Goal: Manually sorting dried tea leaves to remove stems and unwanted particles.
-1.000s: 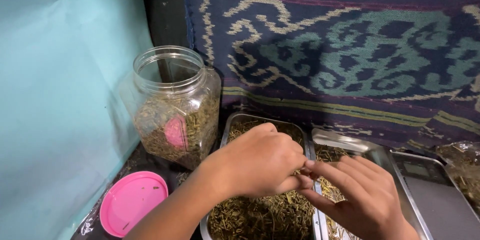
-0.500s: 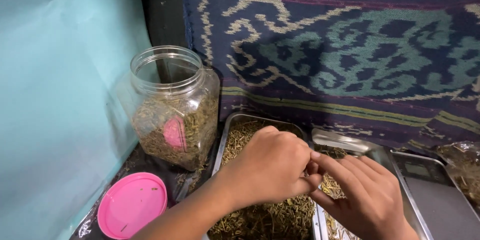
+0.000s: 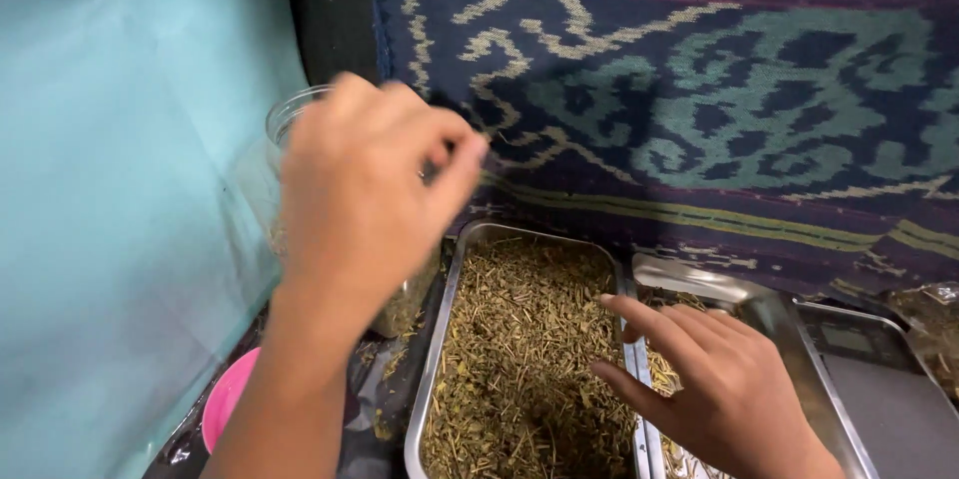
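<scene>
My left hand (image 3: pixel 360 189) is raised above the clear plastic jar (image 3: pixel 288 117) and hides most of it. Its fingertips are pinched together; anything between them is too small to see. My right hand (image 3: pixel 714 389) hovers low with fingers spread over the seam between two metal trays. The left tray (image 3: pixel 432 379) is full of dried greenish-brown herb stems (image 3: pixel 519 339). The right tray (image 3: pixel 699 284) also holds some herb and is mostly covered by my right hand.
A pink lid (image 3: pixel 225 404) lies at the lower left, partly behind my forearm. A metal scale (image 3: pixel 879 379) sits at the right, with a clear bag (image 3: pixel 934 324) beyond it. A patterned woven cloth (image 3: pixel 699 89) hangs behind, and a turquoise sheet (image 3: pixel 120 189) covers the left wall.
My left hand has lifted off the left tray and swung up and left over the jar, baring the herb. My right hand has stayed over the trays, its fingers now spread.
</scene>
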